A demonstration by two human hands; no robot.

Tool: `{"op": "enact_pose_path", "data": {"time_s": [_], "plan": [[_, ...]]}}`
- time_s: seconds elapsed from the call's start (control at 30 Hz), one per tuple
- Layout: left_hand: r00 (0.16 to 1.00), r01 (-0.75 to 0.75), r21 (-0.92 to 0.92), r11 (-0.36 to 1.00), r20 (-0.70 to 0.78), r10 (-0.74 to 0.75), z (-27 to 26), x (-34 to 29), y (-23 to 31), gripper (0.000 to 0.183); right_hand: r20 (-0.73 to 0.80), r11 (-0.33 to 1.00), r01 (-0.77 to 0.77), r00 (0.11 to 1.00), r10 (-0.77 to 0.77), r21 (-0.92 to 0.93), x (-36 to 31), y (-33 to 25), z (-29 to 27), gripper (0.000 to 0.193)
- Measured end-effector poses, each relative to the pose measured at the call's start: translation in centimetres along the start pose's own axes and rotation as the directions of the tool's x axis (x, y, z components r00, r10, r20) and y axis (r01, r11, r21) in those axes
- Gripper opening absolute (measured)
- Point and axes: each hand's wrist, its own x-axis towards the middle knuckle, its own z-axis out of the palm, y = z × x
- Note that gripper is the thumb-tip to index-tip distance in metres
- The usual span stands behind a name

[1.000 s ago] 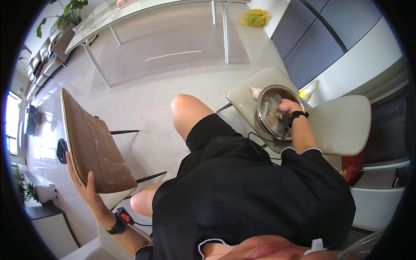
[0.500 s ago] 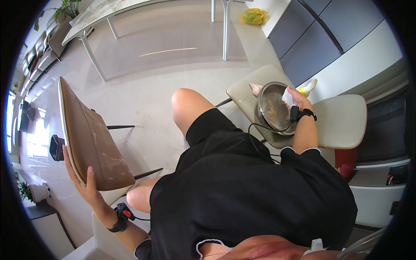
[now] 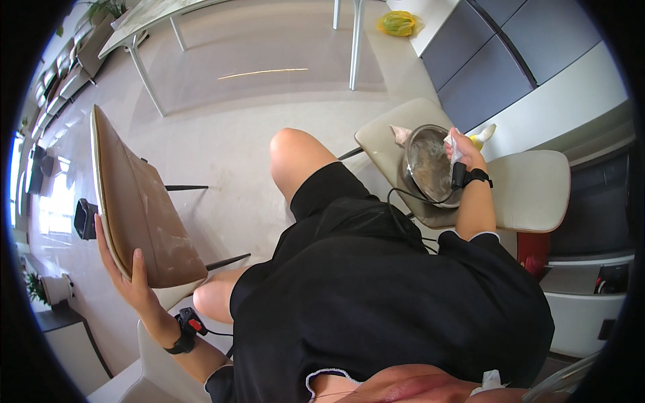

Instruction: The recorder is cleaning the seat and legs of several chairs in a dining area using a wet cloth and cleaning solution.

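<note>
My left hand grips the lower edge of a tan chair back, thumb on the front face and fingers round the rim. Pale smears show on the leather-like surface. On my right, a metal bowl with murky water sits on a beige chair seat. Just over the bowl's right rim, my right hand is closed on a crumpled white cloth, perhaps a tissue. A pale pink cloth-like piece lies beside the bowl, and a yellow-and-white object is partly hidden behind my hand.
A black cable runs from my right wrist toward my lap. Ahead stands a marble-topped table with pale legs. A yellow plastic bag lies on the floor by grey cabinets. A white chair stands at lower left.
My right hand has turned slightly at the bowl's rim, and the white cloth shows narrower, closer to the fingers. My left hand keeps its hold on the chair back. The view has shifted a little.
</note>
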Motion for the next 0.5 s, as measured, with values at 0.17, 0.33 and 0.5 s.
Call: {"op": "enact_pose_path", "data": {"time_s": [0.17, 0.33, 0.5], "plan": [[0.997, -0.075, 0.139, 0.987, -0.008, 0.077, -1.7, -0.8, 0.1, 0.074, 0.084, 0.563, 0.170, 0.981, -0.176, -0.809, 5.5, 1.3, -2.1, 0.077], [0.997, -0.024, 0.070, 0.997, -0.067, 0.029, 0.7, -0.4, 0.1, 0.072, 0.042, 0.720, 0.399, 0.888, -0.458, -0.569, 9.0, -4.0, -2.2, 0.069], [0.994, -0.011, 0.075, 0.997, -0.107, 0.019, 0.3, -0.8, 0.2, 0.068, 0.276, 0.475, 0.742, 0.637, -0.719, -0.474, 12.2, -16.8, 12.0, 0.065]]}}
